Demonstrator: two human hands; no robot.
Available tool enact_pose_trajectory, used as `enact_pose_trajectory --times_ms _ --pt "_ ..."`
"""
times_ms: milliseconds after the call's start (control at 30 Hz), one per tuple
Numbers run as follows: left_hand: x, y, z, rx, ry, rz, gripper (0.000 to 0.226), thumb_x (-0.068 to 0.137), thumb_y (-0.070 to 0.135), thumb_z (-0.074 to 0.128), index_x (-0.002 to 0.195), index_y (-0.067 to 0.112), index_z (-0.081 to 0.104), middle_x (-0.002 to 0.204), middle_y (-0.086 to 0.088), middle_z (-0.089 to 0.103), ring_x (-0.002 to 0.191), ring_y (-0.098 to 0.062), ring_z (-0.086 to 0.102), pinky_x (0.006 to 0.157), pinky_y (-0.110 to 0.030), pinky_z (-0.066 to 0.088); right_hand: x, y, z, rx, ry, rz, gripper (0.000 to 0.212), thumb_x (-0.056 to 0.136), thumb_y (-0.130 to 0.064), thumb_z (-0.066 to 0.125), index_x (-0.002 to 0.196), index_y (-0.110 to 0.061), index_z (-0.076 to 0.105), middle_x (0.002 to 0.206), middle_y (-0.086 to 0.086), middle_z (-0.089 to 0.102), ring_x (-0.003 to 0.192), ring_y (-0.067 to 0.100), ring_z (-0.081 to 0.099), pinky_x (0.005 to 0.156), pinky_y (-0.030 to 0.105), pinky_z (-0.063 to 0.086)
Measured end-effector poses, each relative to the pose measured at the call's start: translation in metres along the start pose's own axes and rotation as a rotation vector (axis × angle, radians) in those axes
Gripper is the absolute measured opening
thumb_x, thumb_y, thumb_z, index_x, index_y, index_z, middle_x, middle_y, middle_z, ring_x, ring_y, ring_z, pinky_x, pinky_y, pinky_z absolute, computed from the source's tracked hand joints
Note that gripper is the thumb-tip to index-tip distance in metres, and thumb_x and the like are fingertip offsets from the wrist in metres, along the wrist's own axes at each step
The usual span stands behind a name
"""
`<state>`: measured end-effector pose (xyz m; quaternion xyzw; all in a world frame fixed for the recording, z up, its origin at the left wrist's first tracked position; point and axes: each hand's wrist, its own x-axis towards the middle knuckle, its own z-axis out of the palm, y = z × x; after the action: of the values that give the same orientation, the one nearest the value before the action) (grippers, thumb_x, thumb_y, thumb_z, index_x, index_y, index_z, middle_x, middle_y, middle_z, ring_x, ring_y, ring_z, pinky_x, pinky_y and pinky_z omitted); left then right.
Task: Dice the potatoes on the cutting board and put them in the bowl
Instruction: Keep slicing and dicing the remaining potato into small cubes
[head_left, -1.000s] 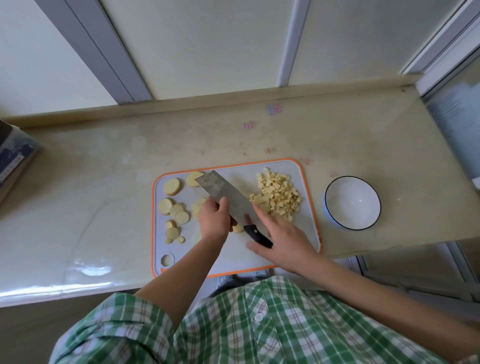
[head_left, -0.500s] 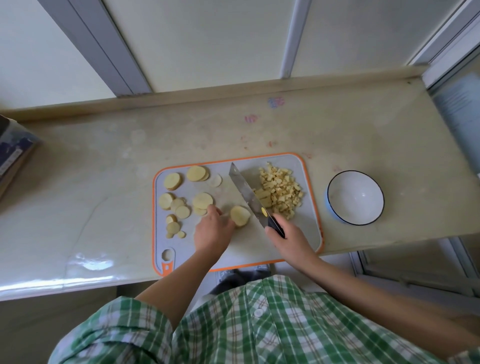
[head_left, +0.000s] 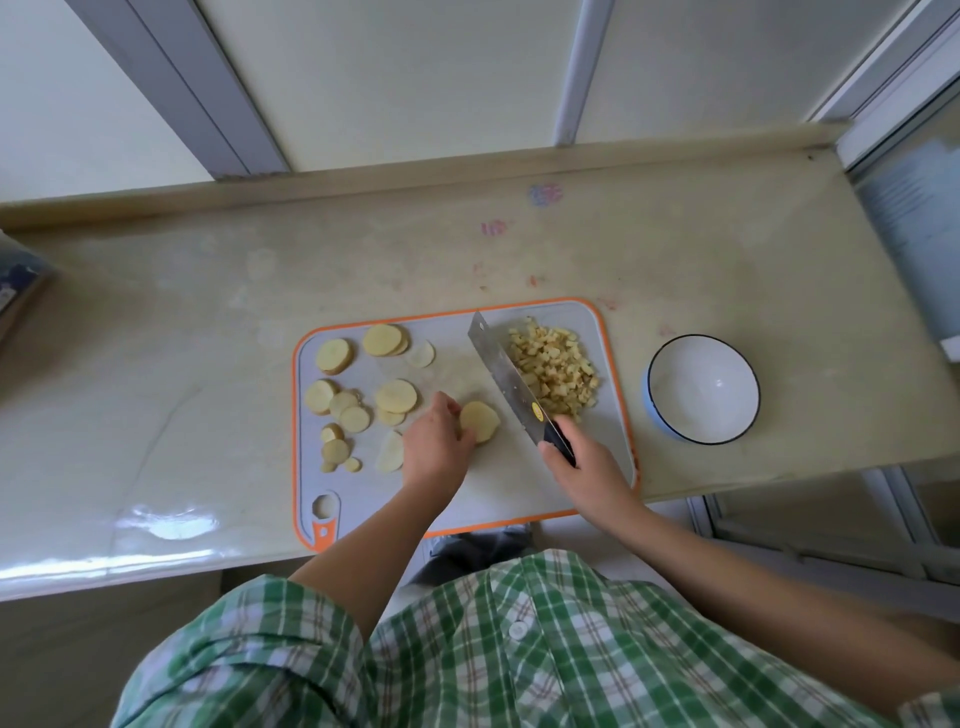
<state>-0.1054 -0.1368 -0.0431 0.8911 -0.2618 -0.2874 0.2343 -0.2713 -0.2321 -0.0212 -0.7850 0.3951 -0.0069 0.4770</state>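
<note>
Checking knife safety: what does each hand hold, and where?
The right hand grips the cleaver by its handle; the left hand holds a potato slice by its edge.

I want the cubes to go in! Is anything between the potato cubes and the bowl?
Nothing visible: only the board's orange rim and bare counter lie between potato cubes and bowl. The knife is on their other side.

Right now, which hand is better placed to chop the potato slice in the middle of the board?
The right hand: it grips the cleaver by its handle, with the blade just right of the potato slice. The left hand holds that slice steady.
</note>
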Motion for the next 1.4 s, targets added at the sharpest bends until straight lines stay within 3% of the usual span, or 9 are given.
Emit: enact_pose_trajectory --times_ms 167,267,400,567,733,900,1100,1233,1400 --pt "0.002 -0.002 0.002 -0.056 -0.019 -0.022 0.019 0.088 0.022 0.062 0.103 0.019 0.051 0.077 -0.006 0.065 0.070 -0.027 0.066 0.067 -0.041 0.054 0.008 -0.012 0.001 -0.185 0.005 0.035 0.016 0.091 -0.022 0.052 0.082 -0.014 0.041 0.059 0.001 0.045 0.054 0.025 0.048 0.051 0.040 0.039" --pt "0.000 -0.001 0.004 -0.127 0.016 -0.081 0.018 0.087 0.025 0.064 0.099 0.019 0.053 0.076 -0.003 0.067 0.069 -0.026 0.066 0.068 -0.041 0.054 0.014 -0.023 0.005 -0.312 0.021 -0.017 0.025 0.096 -0.030 0.050 0.081 -0.016 0.037 0.059 -0.003 0.039 0.054 0.021 0.041 0.051 0.036 0.031" --pt "0.000 0.000 0.006 -0.216 0.040 -0.163 0.013 0.086 0.023 0.066 0.093 0.019 0.055 0.075 -0.002 0.068 0.071 -0.024 0.067 0.071 -0.042 0.055 0.012 -0.026 0.013 -0.435 -0.024 -0.093 0.016 0.099 -0.027 0.044 0.089 -0.016 0.038 0.062 -0.002 0.042 0.056 0.023 0.045 0.047 0.032 0.027" --pt "-0.002 -0.001 0.010 -0.270 0.068 -0.181 0.011 0.085 0.020 0.067 0.089 0.019 0.057 0.073 -0.001 0.066 0.068 -0.024 0.067 0.071 -0.044 0.056 0.013 -0.025 0.008 -0.410 -0.032 -0.100 0.018 0.099 -0.025 0.045 0.086 -0.018 0.034 0.058 -0.004 0.037 0.055 0.023 0.042 0.050 0.033 0.029" --pt "0.001 0.000 0.008 -0.260 0.100 -0.197 0.015 0.085 0.028 0.068 0.085 0.019 0.057 0.077 0.003 0.067 0.072 -0.024 0.067 0.074 -0.043 0.055 0.011 -0.032 0.002 -0.401 0.068 -0.084 0.020 0.093 -0.016 0.049 0.077 -0.014 0.036 0.053 -0.002 0.035 0.052 0.027 0.038 0.051 0.035 0.027" --pt "0.002 0.004 0.007 -0.206 0.106 -0.189 0.015 0.084 0.024 0.069 0.087 0.017 0.057 0.078 0.003 0.064 0.076 -0.024 0.064 0.074 -0.037 0.052 0.008 -0.038 0.004 -0.488 0.000 -0.097 0.015 0.091 -0.013 0.046 0.082 -0.016 0.035 0.058 0.001 0.037 0.057 0.028 0.039 0.054 0.034 0.026" --pt "0.005 0.007 0.006 -0.197 0.103 -0.215 0.013 0.082 0.024 0.068 0.085 0.019 0.057 0.077 0.002 0.066 0.072 -0.024 0.066 0.071 -0.037 0.054 0.002 -0.044 0.008 -0.527 -0.033 -0.086 0.009 0.094 -0.013 0.044 0.089 -0.017 0.037 0.059 -0.006 0.032 0.050 0.007 0.029 0.045 0.022 0.014" --pt "0.007 0.009 0.006 -0.199 0.093 -0.231 0.014 0.080 0.023 0.069 0.082 0.021 0.055 0.074 0.000 0.066 0.071 -0.024 0.066 0.071 -0.038 0.054 0.001 -0.047 0.009 -0.539 -0.043 -0.067 0.006 0.094 -0.013 0.043 0.099 -0.012 0.046 0.060 -0.006 0.031 0.057 0.020 0.036 0.047 0.030 0.020" --pt "0.009 0.007 0.008 -0.208 0.092 -0.231 0.016 0.081 0.023 0.069 0.079 0.021 0.053 0.072 0.000 0.066 0.070 -0.024 0.066 0.070 -0.039 0.054 0.005 -0.053 0.012 -0.543 -0.095 -0.041 0.009 0.095 -0.013 0.042 0.092 -0.015 0.033 0.063 -0.005 0.031 0.063 0.022 0.038 0.048 0.029 0.020"
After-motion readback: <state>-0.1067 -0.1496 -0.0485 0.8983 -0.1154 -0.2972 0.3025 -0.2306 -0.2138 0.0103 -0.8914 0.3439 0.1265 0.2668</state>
